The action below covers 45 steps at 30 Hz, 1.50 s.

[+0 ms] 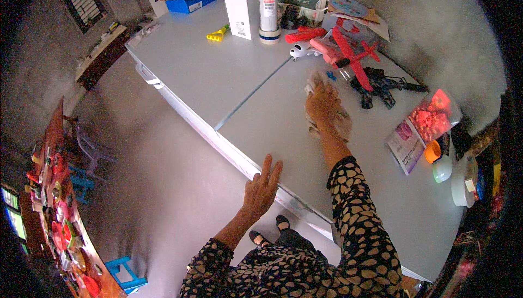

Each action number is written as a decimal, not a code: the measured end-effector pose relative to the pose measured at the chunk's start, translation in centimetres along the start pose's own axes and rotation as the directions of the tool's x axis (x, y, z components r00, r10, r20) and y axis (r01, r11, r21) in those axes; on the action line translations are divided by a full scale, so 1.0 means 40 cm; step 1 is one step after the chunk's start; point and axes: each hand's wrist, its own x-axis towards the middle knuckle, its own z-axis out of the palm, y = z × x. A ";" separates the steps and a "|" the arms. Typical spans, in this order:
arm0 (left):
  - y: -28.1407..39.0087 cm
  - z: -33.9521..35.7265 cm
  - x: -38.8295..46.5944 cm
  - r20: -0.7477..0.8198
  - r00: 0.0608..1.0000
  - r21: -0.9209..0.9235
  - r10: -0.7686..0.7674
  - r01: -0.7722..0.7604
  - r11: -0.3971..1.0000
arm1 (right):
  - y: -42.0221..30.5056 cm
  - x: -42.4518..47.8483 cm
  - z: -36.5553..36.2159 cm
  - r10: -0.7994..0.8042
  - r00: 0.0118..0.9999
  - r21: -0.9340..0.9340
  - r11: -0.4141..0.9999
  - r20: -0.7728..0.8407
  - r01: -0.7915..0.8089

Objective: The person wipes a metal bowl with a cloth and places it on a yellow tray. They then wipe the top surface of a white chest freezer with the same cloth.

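Note:
A grey folding table (pixel 245 73) lies before me, with a seam across its top. My right hand (pixel 322 104) presses a crumpled pale cloth (pixel 343 124) onto the tabletop, right of the seam. The cloth shows on both sides of the hand and trails towards the wrist. Just beyond it lies a small blue piece (pixel 331 75). My left hand (pixel 261 185) is at the table's near edge, its fingers apart and nothing in them; whether it touches the edge I cannot tell. A red toy plane (pixel 358 59) and a black toy gun (pixel 378 87) lie beyond my right hand.
Along the back are a blue box (pixel 191 1), a white box (pixel 241 16), a silver canister (pixel 268 10), a yellow toy (pixel 217 33) and a white toy plane (pixel 302 49). To the right lie a packet (pixel 405 147), an orange lid (pixel 432 151) and a white tub (pixel 462 187). A blue stool (pixel 126 275) stands on the floor.

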 end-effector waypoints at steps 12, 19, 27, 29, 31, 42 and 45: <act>-0.021 0.026 0.005 -0.057 0.995 -0.047 0.082 -0.085 0.995 | 0.041 -0.105 -0.085 0.199 0.980 -0.334 0.926 0.032 -0.177; -0.027 0.036 0.011 -0.125 0.986 -0.041 0.114 -0.120 0.992 | -0.077 -0.182 -0.128 -0.401 0.838 0.040 0.908 0.371 0.416; -0.045 0.043 0.005 -0.080 0.984 -0.121 0.159 -0.168 0.978 | -0.117 -0.004 0.080 -0.459 0.869 0.083 0.888 0.185 0.452; -0.051 0.029 0.008 0.001 0.987 -0.199 0.158 -0.154 0.968 | -0.145 0.041 0.109 -0.419 0.888 0.081 0.908 0.190 0.411; -0.055 0.003 0.020 0.006 0.984 -0.134 0.180 -0.178 0.975 | -0.165 0.078 0.137 -0.412 0.901 0.075 0.911 0.140 0.405; -0.096 0.010 0.021 0.075 0.950 -0.210 0.304 -0.283 0.936 | -0.224 0.220 0.303 -0.214 0.974 -0.131 0.970 -0.076 0.203; -0.103 0.011 0.027 0.099 0.943 -0.221 0.317 -0.290 0.931 | -0.227 0.262 0.342 -0.156 0.980 -0.147 0.980 -0.124 0.137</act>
